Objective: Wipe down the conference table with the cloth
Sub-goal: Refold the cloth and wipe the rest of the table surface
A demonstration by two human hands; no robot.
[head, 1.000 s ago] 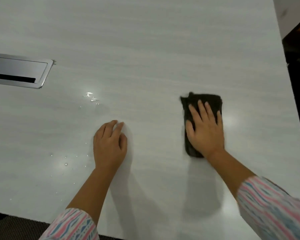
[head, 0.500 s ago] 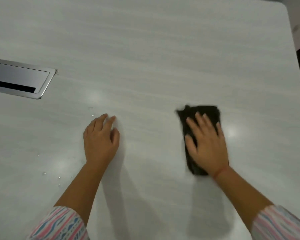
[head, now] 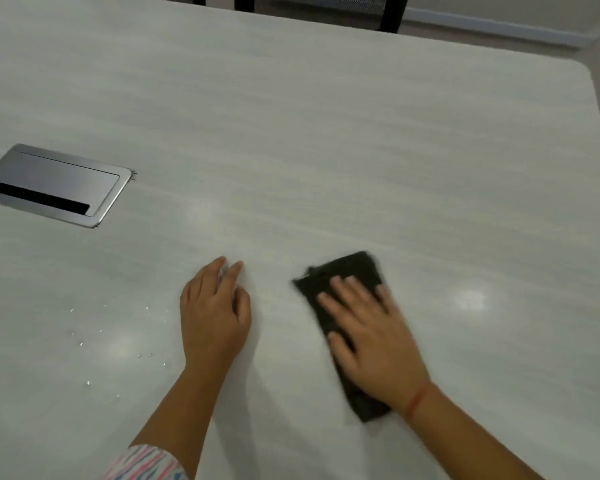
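A dark folded cloth (head: 347,271) lies flat on the pale grey conference table (head: 326,133). My right hand (head: 374,337) presses down on the cloth with straight, spread fingers and covers its middle. To the left of the cloth, my left hand (head: 213,317) rests flat on the bare tabletop, holding nothing. Several small water drops (head: 118,344) dot the surface left of my left hand.
A brushed metal cable box (head: 52,183) with a dark slot is set into the table at the left. The table's rounded far right corner (head: 582,69) is in view. Black chair parts (head: 388,12) stand behind the far edge.
My right hand has slid the cloth to the left, closer to my left hand, and turned it slightly. The view has tilted up, so the table's far edge shows.
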